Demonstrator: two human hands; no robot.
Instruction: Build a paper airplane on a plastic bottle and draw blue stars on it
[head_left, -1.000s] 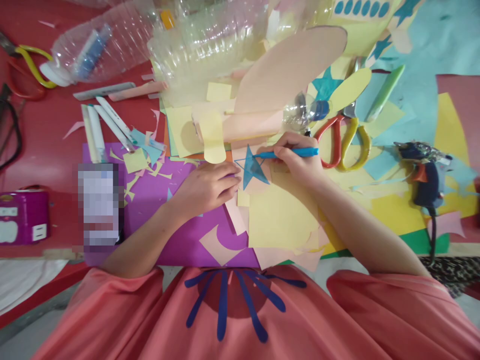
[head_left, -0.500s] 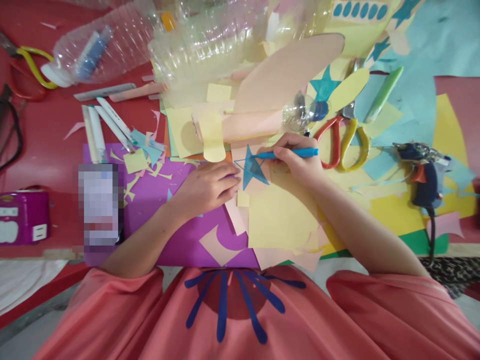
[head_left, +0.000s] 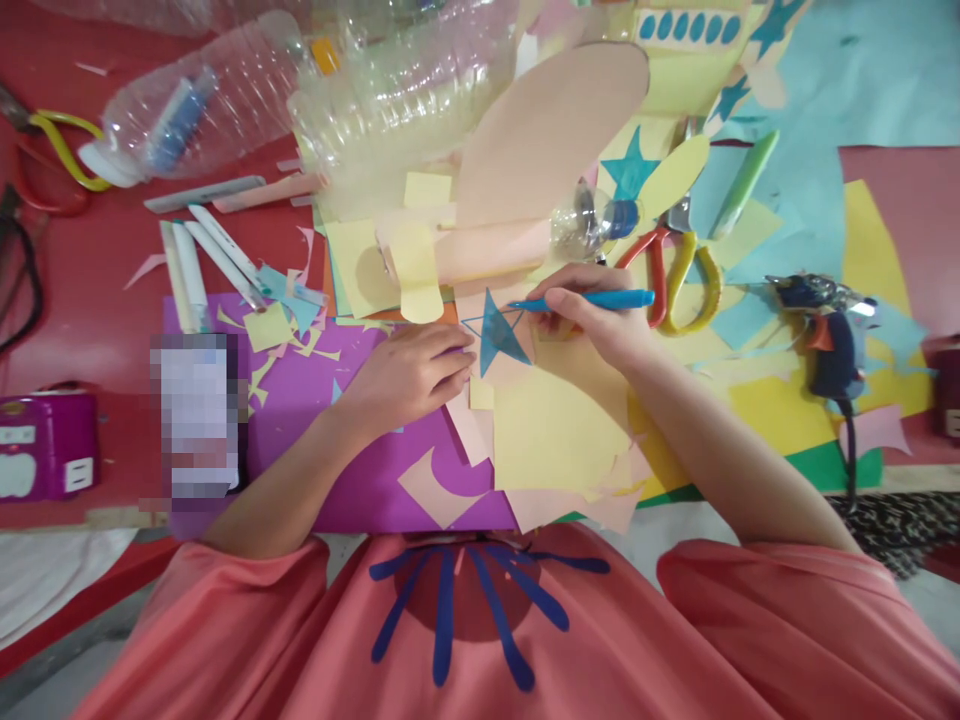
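Star: a five-pointed blue star (head_left: 499, 335) lies on a piece of pale pink paper (head_left: 466, 300), between the two hands; its left point is outlined only, while most of the middle and lower part is coloured.
Pen: a slim blue plastic felt-tip pen (head_left: 622, 298) lies nearly level across the view, tip to the left, butt to the right.
Right hand: the right hand (head_left: 604, 330) has its fingers closed around the pen's barrel near the tip.
Left hand: the left hand (head_left: 411, 368) lies palm down, fingers loosely bent, gripping nothing that shows; whether they press the paper, I cannot tell.
Tip to star: the tip sits at the star's upper right side, by the right point; contact is too small to tell.
Nearer hand: both are close, the left fingertips just beside the star's left side, the right ones just beside its right point.
Beyond the star: a clear plastic bottle wrapped in pale pink paper (head_left: 495, 250) lies lengthwise across the bench (head_left: 97, 300).
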